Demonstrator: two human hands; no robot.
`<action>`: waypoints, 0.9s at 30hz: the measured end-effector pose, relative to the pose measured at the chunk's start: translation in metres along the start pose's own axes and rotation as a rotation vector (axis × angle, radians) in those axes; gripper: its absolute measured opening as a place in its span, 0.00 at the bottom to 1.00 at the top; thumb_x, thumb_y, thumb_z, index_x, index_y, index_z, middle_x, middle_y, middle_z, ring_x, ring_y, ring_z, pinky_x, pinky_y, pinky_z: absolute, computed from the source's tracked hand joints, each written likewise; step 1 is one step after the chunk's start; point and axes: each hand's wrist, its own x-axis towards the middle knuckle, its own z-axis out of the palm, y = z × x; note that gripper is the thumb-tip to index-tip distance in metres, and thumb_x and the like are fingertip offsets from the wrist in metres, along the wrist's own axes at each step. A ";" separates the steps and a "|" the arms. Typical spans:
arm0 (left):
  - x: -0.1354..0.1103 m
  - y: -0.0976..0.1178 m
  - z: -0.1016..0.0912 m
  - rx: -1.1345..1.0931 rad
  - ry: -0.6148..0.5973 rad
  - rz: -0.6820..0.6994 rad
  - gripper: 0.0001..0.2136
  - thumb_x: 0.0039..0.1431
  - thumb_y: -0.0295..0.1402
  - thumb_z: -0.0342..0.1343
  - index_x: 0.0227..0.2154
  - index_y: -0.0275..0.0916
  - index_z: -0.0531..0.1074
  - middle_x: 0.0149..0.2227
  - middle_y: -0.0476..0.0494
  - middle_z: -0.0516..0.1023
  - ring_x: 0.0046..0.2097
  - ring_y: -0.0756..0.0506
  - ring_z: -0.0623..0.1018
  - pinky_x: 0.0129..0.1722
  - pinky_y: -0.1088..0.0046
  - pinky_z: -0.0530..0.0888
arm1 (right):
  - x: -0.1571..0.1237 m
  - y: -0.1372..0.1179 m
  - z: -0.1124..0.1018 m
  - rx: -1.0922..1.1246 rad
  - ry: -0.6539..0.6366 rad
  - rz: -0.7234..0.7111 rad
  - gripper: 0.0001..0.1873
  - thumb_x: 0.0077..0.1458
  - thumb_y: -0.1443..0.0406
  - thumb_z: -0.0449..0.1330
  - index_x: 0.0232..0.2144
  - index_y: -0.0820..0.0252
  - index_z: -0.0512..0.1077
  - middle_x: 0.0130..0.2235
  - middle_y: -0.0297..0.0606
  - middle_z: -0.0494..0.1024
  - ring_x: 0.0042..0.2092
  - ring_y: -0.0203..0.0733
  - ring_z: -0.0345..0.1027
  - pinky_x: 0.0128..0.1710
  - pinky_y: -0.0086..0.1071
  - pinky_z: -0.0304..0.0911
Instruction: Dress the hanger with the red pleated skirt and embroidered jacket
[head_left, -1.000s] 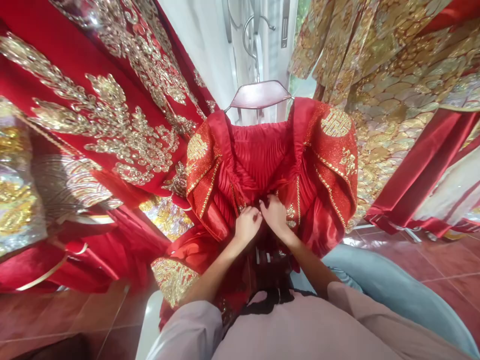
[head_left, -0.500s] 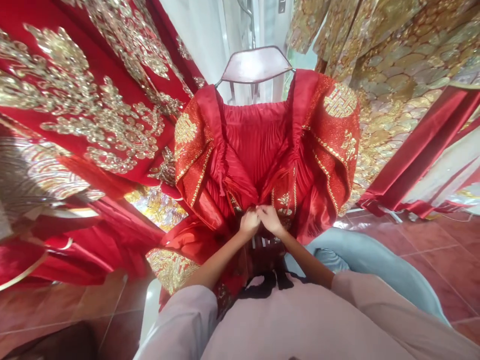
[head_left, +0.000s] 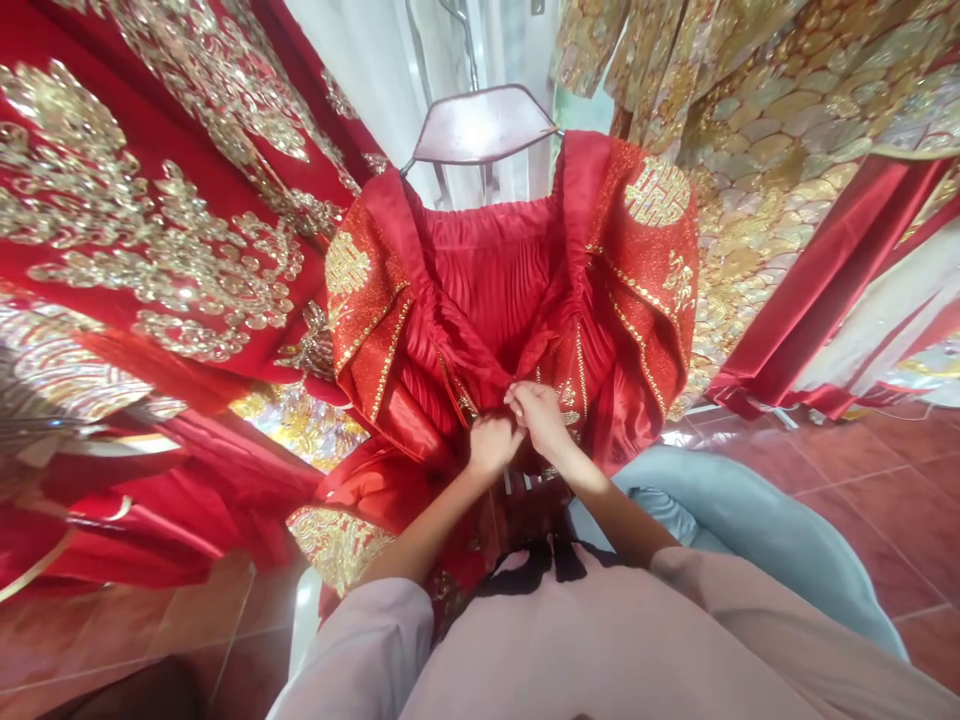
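- Hanging upright before the wearer, a red pleated dress with short flared sleeves (head_left: 491, 255) is occupying the middle of the view; a pale, dark-edged hanger (head_left: 484, 125) is supporting its shoulders.
- The right hand (head_left: 538, 410) is pinching the cloth at the base of the V-shaped neckline; its grip is narrow, with thumb and fingertips meeting at the edge.
- The left hand (head_left: 493, 443) is resting just below and beside it, fingers folded; its grip is appearing to hold the front edge of the dress, though the fingertips are being hidden.
- Both hands are touching or nearly touching; the exact contact is remaining unclear.
- Gold square-patterned medallions (head_left: 657, 192) are marking the tops of both sleeves, and gold beading is edging the folds.
- To the left, a red garment with dense gold sequin sprays (head_left: 187, 245) is hanging beside the dress.
- To the right, a gold fish-scale-patterned garment (head_left: 765, 200) is hanging behind the sleeve, and a red satin panel (head_left: 825, 280) is slanting toward the reddish tiled floor (head_left: 847, 450).
- At lower left, a gold-brocaded red cloth (head_left: 337, 545) is lying under the left forearm.
- A rounded pale-blue cloth form (head_left: 765, 510) is spreading beyond the right forearm.
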 end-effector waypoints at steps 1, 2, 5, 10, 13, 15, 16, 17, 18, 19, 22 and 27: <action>-0.001 -0.001 -0.009 0.014 0.088 -0.007 0.16 0.63 0.39 0.45 0.39 0.34 0.73 0.39 0.35 0.76 0.45 0.40 0.75 0.48 0.65 0.68 | -0.001 0.001 0.000 0.031 -0.017 0.008 0.12 0.39 0.59 0.57 0.15 0.63 0.64 0.12 0.24 0.52 0.16 0.24 0.39 0.17 0.24 0.33; 0.000 -0.002 -0.017 0.029 0.177 -0.016 0.16 0.62 0.40 0.46 0.39 0.33 0.73 0.39 0.35 0.76 0.45 0.39 0.75 0.48 0.63 0.68 | -0.002 0.002 -0.002 0.050 -0.035 0.019 0.12 0.39 0.60 0.57 0.15 0.63 0.64 0.12 0.24 0.52 0.16 0.24 0.39 0.17 0.23 0.34; 0.006 0.000 -0.033 0.047 0.278 -0.021 0.12 0.61 0.34 0.48 0.36 0.32 0.73 0.38 0.34 0.76 0.45 0.38 0.74 0.46 0.64 0.69 | -0.003 0.007 -0.009 0.075 -0.116 0.063 0.10 0.39 0.62 0.57 0.15 0.63 0.64 0.11 0.23 0.51 0.16 0.23 0.39 0.17 0.23 0.32; 0.016 0.008 -0.024 -0.012 0.160 -0.015 0.13 0.63 0.28 0.42 0.38 0.33 0.73 0.38 0.35 0.77 0.41 0.42 0.77 0.39 0.69 0.72 | 0.004 0.013 -0.016 0.080 -0.088 0.098 0.09 0.38 0.63 0.57 0.14 0.62 0.63 0.11 0.23 0.52 0.15 0.24 0.39 0.16 0.23 0.32; 0.013 0.008 -0.018 -0.043 0.119 -0.025 0.14 0.64 0.29 0.42 0.38 0.34 0.74 0.36 0.37 0.78 0.38 0.42 0.78 0.36 0.70 0.72 | 0.008 0.010 -0.008 0.073 -0.009 0.093 0.10 0.38 0.62 0.57 0.14 0.62 0.62 0.11 0.24 0.53 0.15 0.24 0.40 0.16 0.24 0.32; 0.010 0.008 -0.019 -0.059 0.089 -0.028 0.14 0.63 0.29 0.43 0.36 0.34 0.74 0.33 0.38 0.78 0.35 0.42 0.79 0.34 0.69 0.72 | 0.007 0.000 0.005 0.072 0.024 0.083 0.11 0.41 0.62 0.56 0.14 0.62 0.62 0.11 0.23 0.52 0.14 0.24 0.40 0.16 0.24 0.32; 0.009 0.008 -0.021 -0.064 0.076 -0.028 0.14 0.63 0.29 0.43 0.34 0.34 0.75 0.32 0.38 0.78 0.35 0.41 0.79 0.34 0.69 0.72 | 0.005 -0.008 0.012 0.076 0.037 0.051 0.11 0.42 0.62 0.56 0.15 0.62 0.63 0.11 0.23 0.52 0.15 0.24 0.40 0.16 0.24 0.33; 0.007 0.009 -0.023 -0.068 0.065 -0.027 0.14 0.63 0.29 0.44 0.33 0.34 0.75 0.31 0.38 0.78 0.35 0.41 0.79 0.34 0.69 0.71 | 0.004 -0.016 0.020 0.085 0.044 0.002 0.11 0.43 0.62 0.55 0.16 0.62 0.64 0.12 0.23 0.52 0.15 0.24 0.40 0.16 0.24 0.33; 0.006 0.011 -0.025 -0.072 0.058 -0.025 0.14 0.63 0.29 0.44 0.33 0.34 0.75 0.31 0.38 0.78 0.35 0.41 0.79 0.34 0.69 0.71 | 0.001 -0.024 0.026 0.093 0.042 -0.058 0.11 0.45 0.62 0.55 0.17 0.63 0.65 0.12 0.24 0.53 0.15 0.24 0.40 0.16 0.24 0.34; 0.005 0.012 -0.026 -0.075 0.053 -0.022 0.14 0.63 0.29 0.43 0.33 0.34 0.75 0.32 0.37 0.78 0.36 0.41 0.79 0.34 0.70 0.71 | -0.001 -0.032 0.031 0.096 0.035 -0.126 0.12 0.46 0.62 0.55 0.17 0.63 0.65 0.13 0.24 0.54 0.15 0.24 0.41 0.16 0.24 0.35; 0.000 0.016 -0.028 -0.087 0.040 -0.013 0.15 0.64 0.30 0.42 0.33 0.34 0.76 0.32 0.37 0.78 0.36 0.40 0.79 0.34 0.70 0.71 | -0.004 -0.039 0.034 0.033 0.026 -0.279 0.13 0.49 0.61 0.55 0.19 0.64 0.67 0.14 0.25 0.56 0.17 0.25 0.45 0.17 0.24 0.40; -0.005 0.020 -0.022 -0.093 0.027 0.020 0.13 0.63 0.31 0.45 0.36 0.34 0.75 0.32 0.38 0.78 0.37 0.41 0.79 0.36 0.70 0.72 | 0.007 -0.025 0.023 -0.039 0.055 -0.300 0.14 0.50 0.59 0.55 0.21 0.64 0.68 0.14 0.25 0.57 0.17 0.26 0.47 0.18 0.24 0.41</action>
